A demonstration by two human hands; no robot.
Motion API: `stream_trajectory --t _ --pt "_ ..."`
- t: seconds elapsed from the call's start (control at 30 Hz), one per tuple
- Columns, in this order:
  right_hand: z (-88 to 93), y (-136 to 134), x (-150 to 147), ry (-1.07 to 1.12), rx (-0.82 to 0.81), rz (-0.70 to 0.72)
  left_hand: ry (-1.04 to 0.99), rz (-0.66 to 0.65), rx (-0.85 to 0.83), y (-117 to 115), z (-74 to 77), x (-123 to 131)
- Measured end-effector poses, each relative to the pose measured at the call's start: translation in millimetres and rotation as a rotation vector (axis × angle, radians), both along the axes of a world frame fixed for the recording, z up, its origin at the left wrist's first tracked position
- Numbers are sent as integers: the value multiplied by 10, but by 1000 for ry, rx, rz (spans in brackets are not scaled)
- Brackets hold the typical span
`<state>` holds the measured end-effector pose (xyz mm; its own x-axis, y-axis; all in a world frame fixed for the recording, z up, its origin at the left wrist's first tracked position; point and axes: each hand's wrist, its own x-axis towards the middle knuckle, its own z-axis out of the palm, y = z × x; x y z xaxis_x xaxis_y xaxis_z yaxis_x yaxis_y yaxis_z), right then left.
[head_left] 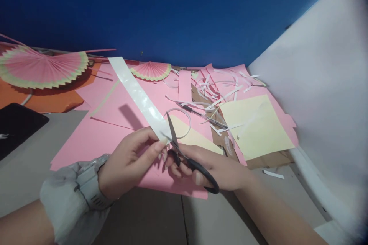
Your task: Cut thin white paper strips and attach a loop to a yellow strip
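Note:
My left hand [135, 159] pinches the lower end of a wide, shiny white strip [140, 99] that slants up and to the left. In my right hand [209, 164] is a pair of black-handled scissors [202, 174], with fingers through the handles. The scissor blades are parted at the strip's right edge, close to my left fingertips. A thin curled white offcut [188, 116] loops just beyond the blades. Pink paper sheets [97, 138] lie flat beneath both hands.
Pleated pink paper fans [44, 67] with yellow-green edges lie at the back left. A pen [201, 115] rests among paper scraps [221, 86]. Pale yellow paper [258, 126] lies right, beside a white wall [322, 57]. A black device [20, 126] sits far left.

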<state>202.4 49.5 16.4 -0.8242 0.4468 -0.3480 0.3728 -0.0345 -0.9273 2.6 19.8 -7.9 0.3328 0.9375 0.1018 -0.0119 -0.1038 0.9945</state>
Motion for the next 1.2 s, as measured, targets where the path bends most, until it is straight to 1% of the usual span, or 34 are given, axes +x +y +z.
stream_trajectory --t 0.3,0.47,0.73,0.9,1.2 --pt "-9 9 -21 23 -3 -29 16 23 36 -4 10 3" --pt "-15 1 -20 24 19 -44 76 62 49 6 1 -2" --pt "-14 -11 -18 -39 72 -54 119 78 2 6 -2 -8" --pt "-14 10 -17 -50 127 -52 98 83 -24 26 -6 -12" --pt "-31 11 -13 -51 157 -69 89 92 -41 30 8 -3"
